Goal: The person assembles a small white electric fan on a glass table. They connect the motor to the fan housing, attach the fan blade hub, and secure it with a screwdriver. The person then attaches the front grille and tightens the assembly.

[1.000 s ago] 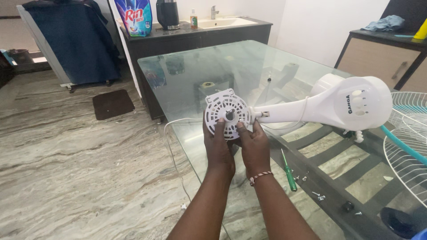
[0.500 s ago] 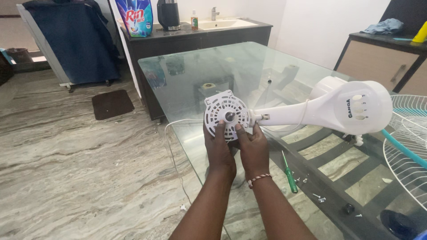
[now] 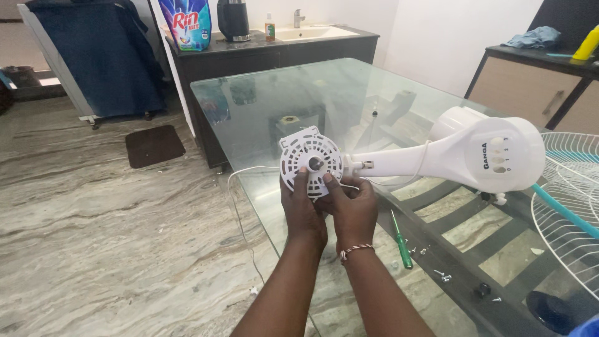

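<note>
On the glass table [image 3: 281, 100] lies a white fan body [image 3: 474, 153], its round slotted motor cover [image 3: 311, 163] reaching out past the table's near corner and its wide control end resting farther right over the glass. Beyond the table, a dark counter holds a white sink basin [image 3: 312, 31]; I cannot tell whether anything is in it. On the same counter stand a blue detergent bag [image 3: 186, 24], a black kettle [image 3: 233, 20] and a small bottle [image 3: 270, 29]. Both hands meet at the motor cover just off the table's near corner. The left hand [image 3: 302, 209] is closed around the lower left of the cover, with its thumb laid up across the slotted face just below the centre shaft. The right hand [image 3: 354, 209] grips the lower right edge, where the cover joins the fan's neck, its thumb pressed on the face beside the left thumb; the two hands touch each other. The right wrist wears a red and white cord bracelet [image 3: 354, 250]. On the table, just right of the right forearm, lies a green screwdriver [image 3: 399, 240], with loose screws [image 3: 440, 274] scattered farther right. A white wire fan guard [image 3: 571, 206] lies at the table's right end.
</note>
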